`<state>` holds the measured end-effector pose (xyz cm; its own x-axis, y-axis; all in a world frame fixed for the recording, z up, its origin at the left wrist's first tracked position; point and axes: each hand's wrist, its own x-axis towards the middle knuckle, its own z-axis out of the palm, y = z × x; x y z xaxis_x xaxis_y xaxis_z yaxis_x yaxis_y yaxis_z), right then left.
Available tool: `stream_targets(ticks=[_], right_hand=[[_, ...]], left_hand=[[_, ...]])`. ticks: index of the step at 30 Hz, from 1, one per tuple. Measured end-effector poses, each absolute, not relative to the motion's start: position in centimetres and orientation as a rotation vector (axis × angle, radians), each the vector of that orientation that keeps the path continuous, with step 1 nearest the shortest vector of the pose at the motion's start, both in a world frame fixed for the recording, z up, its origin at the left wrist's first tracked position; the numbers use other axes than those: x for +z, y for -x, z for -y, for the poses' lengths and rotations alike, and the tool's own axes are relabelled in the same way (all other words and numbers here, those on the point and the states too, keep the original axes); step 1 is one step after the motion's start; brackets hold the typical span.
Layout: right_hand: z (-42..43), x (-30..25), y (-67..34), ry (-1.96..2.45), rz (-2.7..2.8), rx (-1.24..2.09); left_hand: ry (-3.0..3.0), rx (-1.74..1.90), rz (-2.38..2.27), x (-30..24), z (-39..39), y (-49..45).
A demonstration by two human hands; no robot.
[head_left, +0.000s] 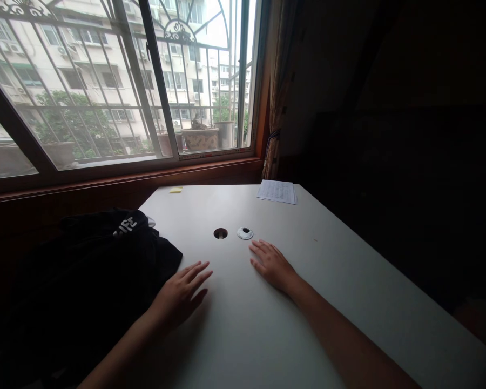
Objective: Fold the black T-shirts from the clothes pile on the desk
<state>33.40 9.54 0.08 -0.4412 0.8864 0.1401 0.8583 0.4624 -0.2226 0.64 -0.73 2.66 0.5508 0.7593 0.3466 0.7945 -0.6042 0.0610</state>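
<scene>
My left hand hovers over the near left part of the white table, fingers spread and holding nothing. Beside it on the left lies a heap of black clothing with white letters on it. My right hand rests palm down on the table, fingers stretched out, with nothing in it. Just beyond its fingertips is a round white cable-hole cover with a dark opening. To the left of the cover is a round cable hole in the tabletop.
Printed paper sheets lie at the far right edge of the table. A yellow sticky note is at the far left edge. Behind the table are a barred window and a tied curtain. The right side is dark.
</scene>
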Motion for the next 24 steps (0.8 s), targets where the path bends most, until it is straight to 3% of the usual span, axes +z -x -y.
stream_targets(ticks=[5,9,15,24], right_hand=[[-9.6,0.1,-33.4,1.501,2.480,0.170],[-9.6,0.1,-33.4,1.505,2.485,0.177],[-9.7,0.0,-33.4,1.495,2.484,0.173],[-9.7,-0.1,-33.4,1.502,2.474,0.162]], left_hand=[[2.203,-0.819,1.427,8.3,1.2,2.0],[1.744,-0.814,1.616,10.9,1.8,7.5],[1.518,-0.617,1.869,10.2,2.6,12.2],[1.677,-0.836,1.621,9.2,1.6,7.5]])
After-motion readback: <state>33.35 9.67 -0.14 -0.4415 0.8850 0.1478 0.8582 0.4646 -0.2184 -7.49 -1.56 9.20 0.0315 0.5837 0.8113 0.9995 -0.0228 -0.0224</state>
